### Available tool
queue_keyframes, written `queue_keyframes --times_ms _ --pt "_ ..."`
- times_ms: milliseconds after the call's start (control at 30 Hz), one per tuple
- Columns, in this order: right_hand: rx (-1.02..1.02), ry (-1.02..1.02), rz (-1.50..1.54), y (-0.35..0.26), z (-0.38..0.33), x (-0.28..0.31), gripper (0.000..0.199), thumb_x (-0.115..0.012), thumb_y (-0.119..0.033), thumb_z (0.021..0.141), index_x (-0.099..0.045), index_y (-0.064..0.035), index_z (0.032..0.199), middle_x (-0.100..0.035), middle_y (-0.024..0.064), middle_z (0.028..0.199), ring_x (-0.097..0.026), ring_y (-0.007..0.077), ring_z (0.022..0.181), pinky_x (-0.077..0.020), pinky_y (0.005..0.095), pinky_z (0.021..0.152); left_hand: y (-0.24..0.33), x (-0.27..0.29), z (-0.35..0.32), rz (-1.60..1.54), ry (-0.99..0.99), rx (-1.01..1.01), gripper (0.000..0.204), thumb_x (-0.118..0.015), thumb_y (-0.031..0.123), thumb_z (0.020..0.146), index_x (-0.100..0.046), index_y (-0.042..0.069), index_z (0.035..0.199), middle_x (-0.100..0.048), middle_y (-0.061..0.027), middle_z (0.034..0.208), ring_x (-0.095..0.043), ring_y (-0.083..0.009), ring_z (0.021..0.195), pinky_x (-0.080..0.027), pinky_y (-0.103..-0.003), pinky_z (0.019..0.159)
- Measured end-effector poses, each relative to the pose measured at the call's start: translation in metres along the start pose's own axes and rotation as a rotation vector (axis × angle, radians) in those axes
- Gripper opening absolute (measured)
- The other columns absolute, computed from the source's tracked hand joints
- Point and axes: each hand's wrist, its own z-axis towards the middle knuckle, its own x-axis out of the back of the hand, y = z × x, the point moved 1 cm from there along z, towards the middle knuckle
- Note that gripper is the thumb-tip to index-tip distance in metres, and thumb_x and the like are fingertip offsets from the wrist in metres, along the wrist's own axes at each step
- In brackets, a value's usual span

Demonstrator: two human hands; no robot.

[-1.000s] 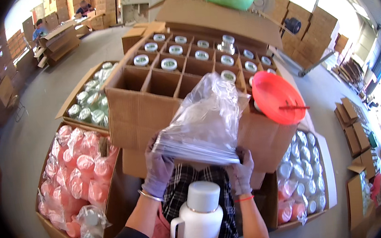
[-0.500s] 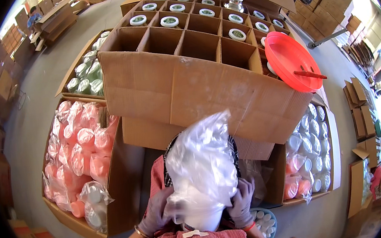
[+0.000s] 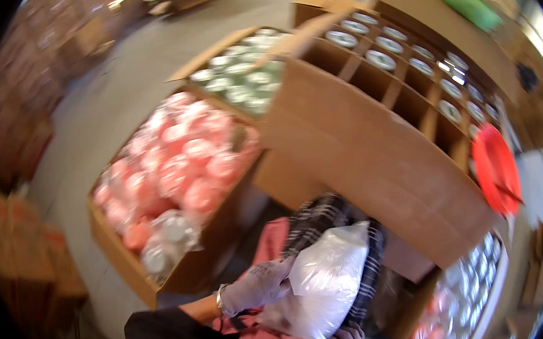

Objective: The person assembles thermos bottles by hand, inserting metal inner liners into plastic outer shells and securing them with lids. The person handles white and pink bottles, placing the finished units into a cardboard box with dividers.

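A clear plastic bag (image 3: pixel 326 280) covers a white jug on my lap. My left hand (image 3: pixel 256 286), in a pale glove, grips the bag's upper left side. My right hand (image 3: pixel 349 337), also gloved, shows only its fingers under the bag's lower edge and holds it from below. The jug itself is hidden inside the bag. A checked cloth (image 3: pixel 318 215) lies over my knees behind the bag.
A large cardboard box with dividers (image 3: pixel 381 152) stands just ahead, white jugs in its far cells. A box of pink bagged items (image 3: pixel 174 172) sits to the left, a box of white lids (image 3: pixel 237 81) beyond it. A red round tray (image 3: pixel 495 171) rests at right.
The bag went from held up in front of the jug to pulled down over it. My head has turned left, so the boxes shifted right in view.
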Motion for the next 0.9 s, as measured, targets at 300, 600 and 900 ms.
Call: queue_keyframes --times_ms 300,600,900 --pt "0.386 -0.122 0.474 -0.075 0.180 -0.028 0.035 -0.063 -0.004 0.077 -0.067 0.0015 0.111 -0.064 0.0244 0.113 -0.064 0.0346 0.105 -0.0519 0.0492 0.093 -0.132 -0.025 -0.170 -1.112 0.477 0.121 0.030 -0.057 0.021 0.099 -0.061 0.007 0.125 -0.068 -0.0061 0.113 -0.065 -0.0223 0.106 -0.055 -0.038 0.087" --pt "0.526 -0.371 0.118 -0.061 0.264 -0.089 0.033 -0.065 -0.009 0.082 -0.063 -0.0047 0.115 -0.056 0.0180 0.129 -0.055 0.0359 0.114 -0.0416 0.0497 0.103 -0.291 0.083 -0.159 -0.895 1.701 -0.359 0.026 -0.052 0.006 0.097 -0.057 0.005 0.123 -0.064 -0.0113 0.117 -0.069 -0.0300 0.099 -0.058 -0.041 0.073" --pt "0.538 -0.264 -0.129 0.000 0.231 -0.057 0.024 -0.065 -0.008 0.076 -0.066 -0.0070 0.100 -0.062 0.0111 0.107 -0.058 0.0326 0.106 -0.0437 0.0487 0.099 -0.455 0.111 -0.145 0.152 1.227 0.954 0.035 -0.060 0.035 0.092 -0.067 0.004 0.107 -0.070 -0.0222 0.105 -0.069 -0.0366 0.097 -0.056 -0.045 0.076"
